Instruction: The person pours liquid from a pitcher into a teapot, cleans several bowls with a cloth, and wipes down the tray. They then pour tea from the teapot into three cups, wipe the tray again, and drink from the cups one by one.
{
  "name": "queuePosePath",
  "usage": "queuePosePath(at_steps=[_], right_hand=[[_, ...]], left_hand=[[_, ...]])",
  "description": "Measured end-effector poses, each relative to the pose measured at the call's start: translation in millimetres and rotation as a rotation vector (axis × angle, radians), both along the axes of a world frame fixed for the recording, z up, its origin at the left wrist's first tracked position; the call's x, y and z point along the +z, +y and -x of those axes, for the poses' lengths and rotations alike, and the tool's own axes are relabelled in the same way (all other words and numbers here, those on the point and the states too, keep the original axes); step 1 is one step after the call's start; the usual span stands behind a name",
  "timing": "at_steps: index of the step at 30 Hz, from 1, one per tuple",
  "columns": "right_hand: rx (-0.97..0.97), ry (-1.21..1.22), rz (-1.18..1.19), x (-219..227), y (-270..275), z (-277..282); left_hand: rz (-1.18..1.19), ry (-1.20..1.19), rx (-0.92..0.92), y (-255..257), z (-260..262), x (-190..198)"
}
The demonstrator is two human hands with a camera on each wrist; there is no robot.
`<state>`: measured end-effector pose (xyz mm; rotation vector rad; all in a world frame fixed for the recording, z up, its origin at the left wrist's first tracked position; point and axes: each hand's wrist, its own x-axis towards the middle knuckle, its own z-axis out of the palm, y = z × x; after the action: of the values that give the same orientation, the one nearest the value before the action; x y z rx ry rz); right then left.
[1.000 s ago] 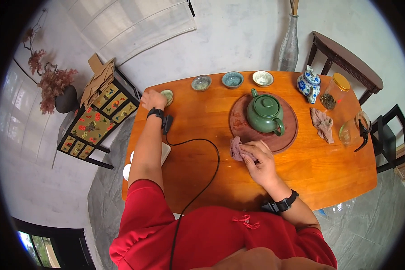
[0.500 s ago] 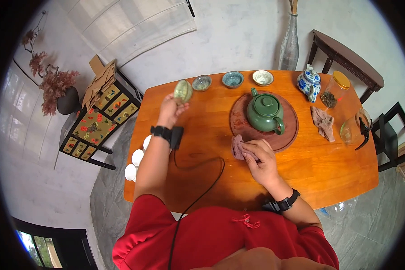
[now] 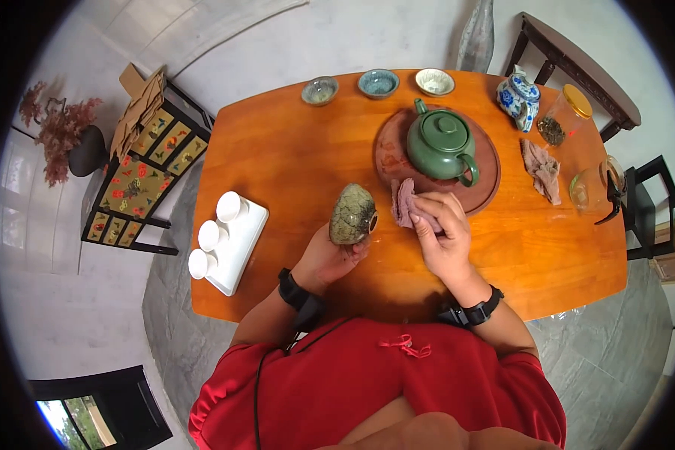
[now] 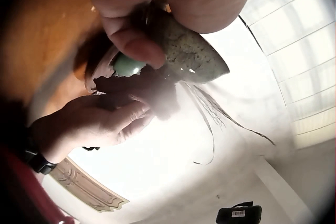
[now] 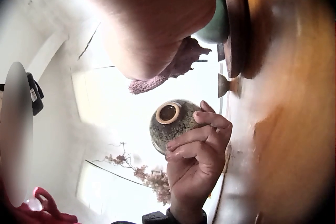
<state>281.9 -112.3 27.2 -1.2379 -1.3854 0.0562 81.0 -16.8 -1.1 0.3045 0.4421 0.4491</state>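
My left hand [image 3: 327, 259] grips a greenish crackle-glazed tea bowl [image 3: 350, 215] above the near part of the table, tipped on its side. Its brown foot ring faces right, toward the other hand; the right wrist view shows this unglazed foot [image 5: 168, 113] and the fingers curled around the bowl's side. A mauve cloth [image 3: 403, 202] is pinched between thumb and fingers of my right hand [image 3: 448, 236], a short gap from the bowl. Behind the cloth, a green teapot [image 3: 439, 146] sits on a round reddish-brown tray [image 3: 392, 154].
Three tea bowls [image 3: 378, 84] line the far edge. At left, a white tray [image 3: 247, 247] has three white cups [image 3: 213, 235] by it. To the right are a blue-and-white pot [image 3: 517, 97], a yellow-lidded jar [image 3: 565, 116], a crumpled cloth [image 3: 541, 171] and a glass pitcher [image 3: 591, 189].
My left hand has lifted the bowl from the table's far left corner and brought it near my body, turning its foot sideways. My right hand keeps the cloth, now raised a little.
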Motion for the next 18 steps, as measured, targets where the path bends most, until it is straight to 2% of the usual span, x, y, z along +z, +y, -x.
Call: queuePosePath(at_steps=[9, 12, 15, 18], right_hand=[[0.014, 0.057, 0.031, -4.5, 2.3, 3.7], [0.086, -0.015, 0.029, -3.0, 2.7, 4.0], [0.247, -0.176, 0.034, 2.9, 2.7, 4.8], [0.276, -0.199, 0.043, 3.4, 3.6, 6.3]], left_hand=[[0.036, -0.122, -0.090, 0.5, 0.8, -8.2], [0.070, -0.172, -0.117, -1.4, 2.2, -13.4], [0.101, -0.114, -0.084, -4.0, 0.0, -6.7], [0.070, 0.012, -0.028, -5.2, -5.4, -2.4]])
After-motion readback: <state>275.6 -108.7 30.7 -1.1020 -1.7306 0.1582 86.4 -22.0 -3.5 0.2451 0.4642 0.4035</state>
